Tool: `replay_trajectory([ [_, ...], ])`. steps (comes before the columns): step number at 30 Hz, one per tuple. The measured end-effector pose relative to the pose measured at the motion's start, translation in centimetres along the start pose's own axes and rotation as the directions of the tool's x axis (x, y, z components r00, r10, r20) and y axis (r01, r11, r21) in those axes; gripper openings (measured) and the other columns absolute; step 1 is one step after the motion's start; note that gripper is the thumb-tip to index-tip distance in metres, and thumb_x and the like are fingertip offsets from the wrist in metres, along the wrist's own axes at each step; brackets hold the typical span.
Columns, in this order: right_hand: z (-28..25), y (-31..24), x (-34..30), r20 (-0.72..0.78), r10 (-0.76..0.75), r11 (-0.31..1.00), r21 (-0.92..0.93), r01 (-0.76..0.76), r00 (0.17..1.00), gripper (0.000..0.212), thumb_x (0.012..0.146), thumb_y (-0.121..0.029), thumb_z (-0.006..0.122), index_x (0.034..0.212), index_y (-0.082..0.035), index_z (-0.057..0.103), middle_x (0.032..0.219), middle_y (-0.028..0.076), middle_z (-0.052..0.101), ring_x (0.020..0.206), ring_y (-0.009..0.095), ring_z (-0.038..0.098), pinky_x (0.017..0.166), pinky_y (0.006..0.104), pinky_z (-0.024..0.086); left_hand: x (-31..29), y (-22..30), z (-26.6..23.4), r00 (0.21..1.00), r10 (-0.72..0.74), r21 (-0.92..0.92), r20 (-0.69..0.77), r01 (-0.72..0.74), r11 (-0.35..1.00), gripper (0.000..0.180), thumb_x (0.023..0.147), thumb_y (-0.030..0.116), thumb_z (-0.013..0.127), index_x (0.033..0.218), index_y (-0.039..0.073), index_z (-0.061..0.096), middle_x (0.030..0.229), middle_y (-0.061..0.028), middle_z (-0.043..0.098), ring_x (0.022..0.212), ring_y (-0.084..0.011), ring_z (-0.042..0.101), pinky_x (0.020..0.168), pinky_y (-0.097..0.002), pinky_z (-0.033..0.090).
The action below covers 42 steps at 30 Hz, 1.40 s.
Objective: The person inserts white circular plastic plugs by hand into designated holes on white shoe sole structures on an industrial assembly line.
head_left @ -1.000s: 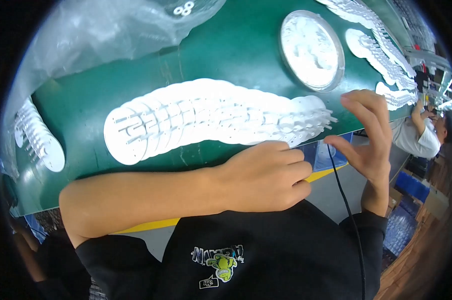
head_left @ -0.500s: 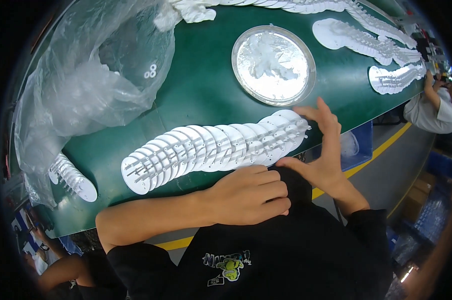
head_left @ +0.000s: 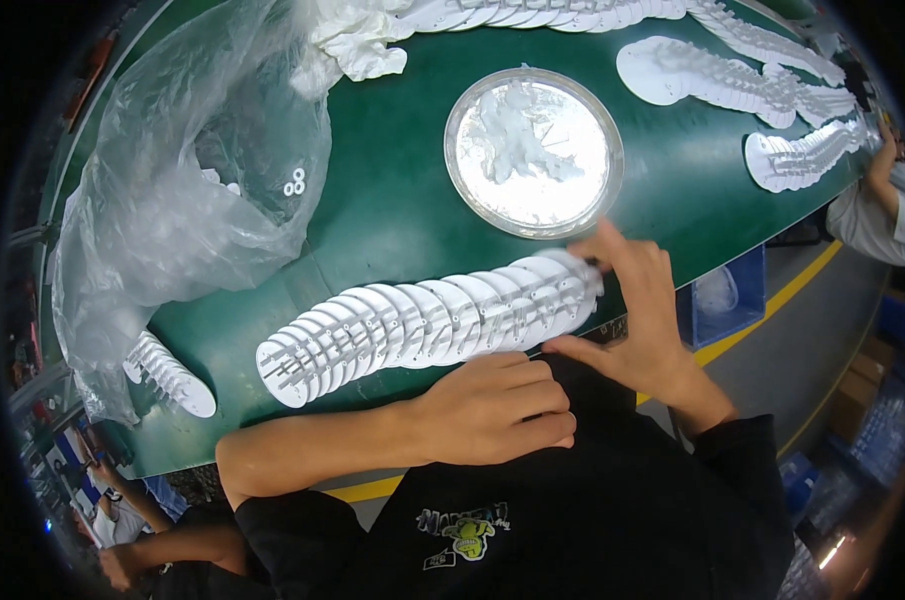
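Row of overlapping white discs (head_left: 432, 325) lies along the near side of the green desk (head_left: 392, 200), in front of the wearer. Right hand (head_left: 637, 315) open at the row's right end, thumb and fingers spread apart; fingertips blurred, contact with the discs cannot be told. Left hand (head_left: 507, 410) loosely curled, back up, just beside the row's near edge; palm and most fingertips hidden, so cannot tell whether anything is held. Beyond, a round silver tray (head_left: 532, 226) with a pale, lumpy substance (head_left: 512, 135), make-up unclear. Clear plastic bag (head_left: 162, 190) at left: contents hazy; two white rings (head_left: 294, 182) within its outline, under or over the film uncertain. Shorter disc row (head_left: 177, 377) partly covered by the bag. Far row (head_left: 542, 14) cut off by the top edge. Writing: printed lettering beside a green cartoon figure (head_left: 469, 540) on the black shirt (head_left: 612, 510), foreshortened.
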State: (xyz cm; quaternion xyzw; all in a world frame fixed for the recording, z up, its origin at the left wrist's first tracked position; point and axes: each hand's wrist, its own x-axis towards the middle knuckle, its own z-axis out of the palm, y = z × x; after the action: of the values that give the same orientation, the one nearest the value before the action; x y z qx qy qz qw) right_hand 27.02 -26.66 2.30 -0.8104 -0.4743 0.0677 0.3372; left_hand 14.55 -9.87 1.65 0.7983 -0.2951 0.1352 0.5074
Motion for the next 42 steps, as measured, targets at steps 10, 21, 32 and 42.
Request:
replay_trajectory([
  [10,-0.3,0.3,0.1,0.003,-0.066,0.997,-0.040,0.066,0.998,0.099,0.057,-0.024,0.086,0.140,-0.001,0.038,0.110,0.006,0.059,0.097,0.027,0.050,0.080,0.0386,0.036,0.3,0.3,0.1,0.999,-0.037,-0.007,-0.032,0.037,0.999,0.015,0.076,0.015,0.072,0.082,0.005,0.062,0.079,-0.0024,0.053,0.072,-0.0178,0.053,0.057,-0.0294,0.042],
  [21,-1.4,-0.3,1.5,0.084,-0.201,0.979,-0.027,0.204,0.976,0.088,0.057,-0.015,0.081,0.137,-0.007,0.045,0.119,0.008,0.054,0.107,0.027,0.046,0.087,0.0381,0.039,1.4,1.9,-1.7,0.991,0.133,0.098,-0.026,-0.129,0.987,0.021,0.075,0.008,0.077,0.089,-0.002,0.065,0.079,-0.0059,0.057,0.068,-0.0194,0.057,0.052,-0.0280,0.044],
  [32,-1.7,-1.1,5.0,0.277,-0.533,0.784,-0.194,0.589,0.800,0.060,0.076,-0.011,0.062,0.134,-0.001,0.048,0.097,0.007,0.057,0.097,0.023,0.048,0.081,0.0332,0.037,-0.2,3.1,-2.5,0.997,-0.009,0.117,-0.083,0.019,0.993,0.026,0.069,0.009,0.081,0.089,0.000,0.067,0.081,-0.0064,0.057,0.066,-0.0196,0.055,0.053,-0.0292,0.045],
  [42,-6.3,1.2,2.5,0.347,-0.397,0.814,-0.294,0.501,0.849,0.068,0.073,-0.012,0.068,0.137,-0.001,0.045,0.104,0.010,0.059,0.100,0.025,0.049,0.083,0.0356,0.038,-0.3,0.7,-2.2,0.999,-0.048,0.133,-0.013,0.050,0.990,0.026,0.070,0.007,0.081,0.090,0.000,0.066,0.080,-0.0054,0.054,0.067,-0.0184,0.057,0.053,-0.0284,0.046],
])
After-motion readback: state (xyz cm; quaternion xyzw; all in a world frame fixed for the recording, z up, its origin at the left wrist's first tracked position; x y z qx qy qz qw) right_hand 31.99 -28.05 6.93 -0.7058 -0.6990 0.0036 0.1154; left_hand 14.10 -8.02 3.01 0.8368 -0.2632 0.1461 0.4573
